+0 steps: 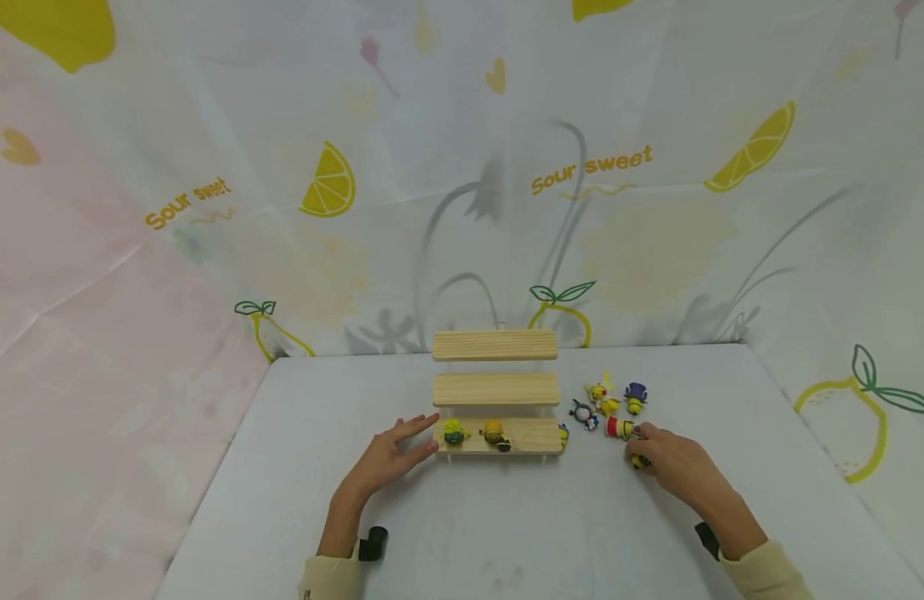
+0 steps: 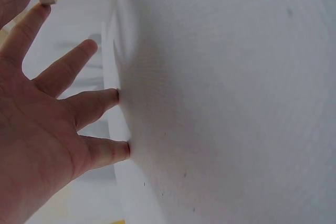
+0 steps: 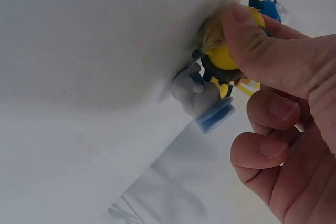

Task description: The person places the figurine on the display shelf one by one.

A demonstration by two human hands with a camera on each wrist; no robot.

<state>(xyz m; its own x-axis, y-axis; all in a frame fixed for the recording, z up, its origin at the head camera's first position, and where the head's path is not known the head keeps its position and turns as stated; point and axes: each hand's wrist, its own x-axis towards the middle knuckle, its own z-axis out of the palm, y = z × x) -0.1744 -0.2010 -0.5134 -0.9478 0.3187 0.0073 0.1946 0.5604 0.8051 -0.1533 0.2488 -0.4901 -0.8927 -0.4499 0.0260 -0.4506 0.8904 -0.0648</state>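
Observation:
At the left end of a three-tier wooden shelf (image 1: 495,389), my left hand (image 1: 387,458) has its fingers spread. In the left wrist view its thumb and index finger (image 2: 26,32) are at a wooden tier's end, and two other fingertips touch the white surface. To the right of the shelf, my right hand (image 1: 679,471) pinches a small yellow figurine (image 3: 220,59) between thumb and index finger, low over the table. Part of that figurine is hidden by the fingers. Beside it lies a red-and-white figurine (image 1: 615,427) with a yellow part.
Two figurines, one green-yellow (image 1: 453,431) and one orange-yellow (image 1: 494,432), stand on the lowest tier. A blue-yellow figurine (image 1: 563,435) shows at its right end. Farther right are a blue-hatted figurine (image 1: 636,396), a dark-blue-and-white one (image 1: 584,414) and yellow ones (image 1: 600,393). Printed cloth hangs behind.

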